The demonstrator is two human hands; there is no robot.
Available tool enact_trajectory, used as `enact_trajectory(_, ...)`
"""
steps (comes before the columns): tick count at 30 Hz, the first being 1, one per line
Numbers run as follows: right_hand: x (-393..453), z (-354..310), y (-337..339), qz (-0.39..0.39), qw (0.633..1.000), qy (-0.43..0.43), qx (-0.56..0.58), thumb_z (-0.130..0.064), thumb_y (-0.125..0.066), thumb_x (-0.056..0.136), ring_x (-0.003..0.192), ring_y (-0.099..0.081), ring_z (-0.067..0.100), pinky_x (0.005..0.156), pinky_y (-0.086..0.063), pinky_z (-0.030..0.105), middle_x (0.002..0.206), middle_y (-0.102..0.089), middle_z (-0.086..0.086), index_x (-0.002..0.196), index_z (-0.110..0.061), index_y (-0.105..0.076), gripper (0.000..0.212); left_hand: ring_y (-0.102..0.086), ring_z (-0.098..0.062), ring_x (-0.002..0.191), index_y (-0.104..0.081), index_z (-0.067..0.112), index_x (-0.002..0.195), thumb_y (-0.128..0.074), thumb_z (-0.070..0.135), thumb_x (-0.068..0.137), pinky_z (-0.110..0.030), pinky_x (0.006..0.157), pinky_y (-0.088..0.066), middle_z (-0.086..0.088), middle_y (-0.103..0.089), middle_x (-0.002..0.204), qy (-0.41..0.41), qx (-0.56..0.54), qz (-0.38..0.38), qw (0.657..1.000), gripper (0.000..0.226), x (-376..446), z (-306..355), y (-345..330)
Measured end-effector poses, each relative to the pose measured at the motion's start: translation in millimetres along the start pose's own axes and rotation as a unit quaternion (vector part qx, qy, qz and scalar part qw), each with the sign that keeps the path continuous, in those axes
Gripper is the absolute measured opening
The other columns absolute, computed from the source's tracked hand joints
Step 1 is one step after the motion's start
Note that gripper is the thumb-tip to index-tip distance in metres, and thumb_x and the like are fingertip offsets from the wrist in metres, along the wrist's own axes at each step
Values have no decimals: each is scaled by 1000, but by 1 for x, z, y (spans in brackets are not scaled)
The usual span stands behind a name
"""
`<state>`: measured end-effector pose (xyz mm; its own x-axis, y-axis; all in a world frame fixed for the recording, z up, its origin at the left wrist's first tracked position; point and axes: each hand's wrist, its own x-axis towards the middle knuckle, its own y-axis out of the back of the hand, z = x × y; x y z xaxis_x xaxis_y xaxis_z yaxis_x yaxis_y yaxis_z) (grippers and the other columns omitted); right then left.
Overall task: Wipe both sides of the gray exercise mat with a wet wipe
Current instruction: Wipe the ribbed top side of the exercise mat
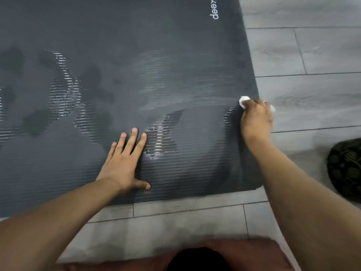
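Head view: the gray mat (117,36) lay flat, its long axis running left. The left hand (125,163) pressed it with fingers straight; the right hand (256,120) gripped the wet wipe (244,99) at its right edge.

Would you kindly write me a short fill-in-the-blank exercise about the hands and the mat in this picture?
1. The wet wipe is held in the ____ hand.
2. The left hand lies ____ on the gray mat, fingers spread.
3. The wipe is at the mat's ____ edge.
4. The mat lies on a gray ____.

Missing words: right; flat; right; floor
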<state>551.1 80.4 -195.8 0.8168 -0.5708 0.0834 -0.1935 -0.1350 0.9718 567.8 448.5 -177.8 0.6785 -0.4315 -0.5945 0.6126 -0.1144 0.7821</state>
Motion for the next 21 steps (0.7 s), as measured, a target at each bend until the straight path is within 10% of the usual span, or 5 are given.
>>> enact_trajectory(5,-39,-49,-10,17,995,-66,76,-3,-50,85,99,-54,30,75,-36,30,101,-61,11,104,-14,-68,29,28,-27,153,34,32,153,-82,73,60,-43,125,7,7,49,151,7,9,-9,1000,154,-2,4,4)
enact_trajectory(9,-117,-159,-34,-58,975,141,163,3,-64,71,83,-56,30,72,-46,36,88,-63,11,94,-8,-68,26,27,-26,153,32,32,154,-84,70,61,-42,125,6,7,45,156,14,9,-11,1000,154,-3,7,7)
enact_trajectory(13,-101,-129,-29,-55,952,260,152,-1,-53,76,84,-56,28,72,-47,35,90,-62,7,98,-10,-69,29,26,-26,153,31,32,154,-84,71,61,-43,125,6,7,44,157,12,7,-9,1000,153,-2,6,6)
enact_trajectory(21,-1,10,2,5,994,-101,45,-6,-45,91,98,-53,38,76,-39,37,98,-56,18,104,-15,-70,29,29,-27,152,35,33,152,-82,74,60,-44,125,7,6,45,157,5,12,-4,1000,154,2,1,1)
